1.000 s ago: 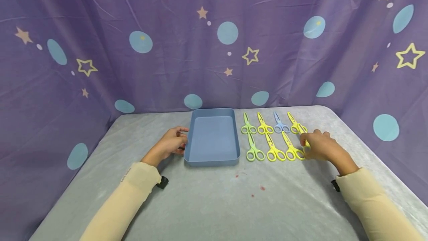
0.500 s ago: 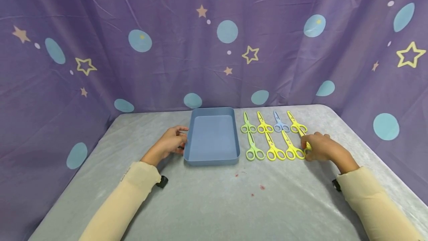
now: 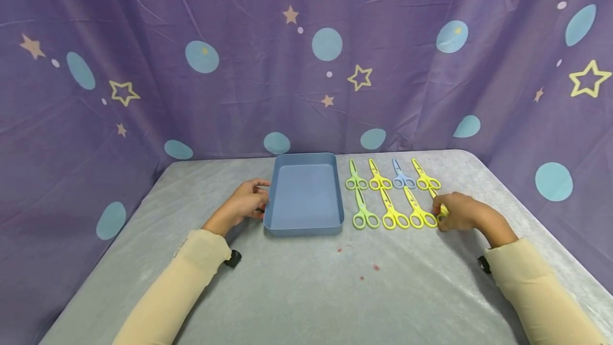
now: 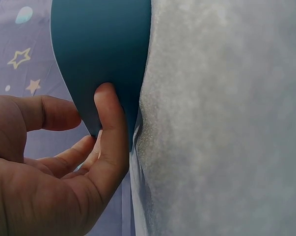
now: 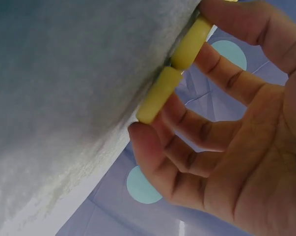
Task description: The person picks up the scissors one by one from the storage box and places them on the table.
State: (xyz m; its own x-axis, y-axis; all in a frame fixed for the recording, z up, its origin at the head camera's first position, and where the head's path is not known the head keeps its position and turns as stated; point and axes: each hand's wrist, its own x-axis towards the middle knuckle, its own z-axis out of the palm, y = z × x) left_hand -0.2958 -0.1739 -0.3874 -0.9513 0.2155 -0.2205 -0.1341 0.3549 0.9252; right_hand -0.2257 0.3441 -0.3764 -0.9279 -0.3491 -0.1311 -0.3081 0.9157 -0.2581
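My right hand (image 3: 461, 212) grips a pair of yellow scissors (image 5: 191, 45) at the handles, at the right end of the front row. In the right wrist view the thumb and fingers sit around the two handle loops, which lie against the cloth. Part of these scissors is hidden under the hand in the head view. On the other side, my left hand (image 3: 243, 201) rests its fingertips against the outer left wall of a blue rectangular tray (image 3: 304, 231). The left wrist view has one finger laid along that wall (image 4: 98, 44).
Beside the tray lie two rows of scissors: green pairs (image 3: 365, 221) nearest it, yellow pairs (image 3: 395, 220) and one blue pair (image 3: 404, 181). Grey cloth (image 3: 306, 292) with small red marks covers the table. A purple curtain (image 3: 239, 111) stands behind and at both sides.
My right hand has shifted slightly toward me and to the right, and the yellow scissors in it have moved the same way. The left hand and the tray stay put.
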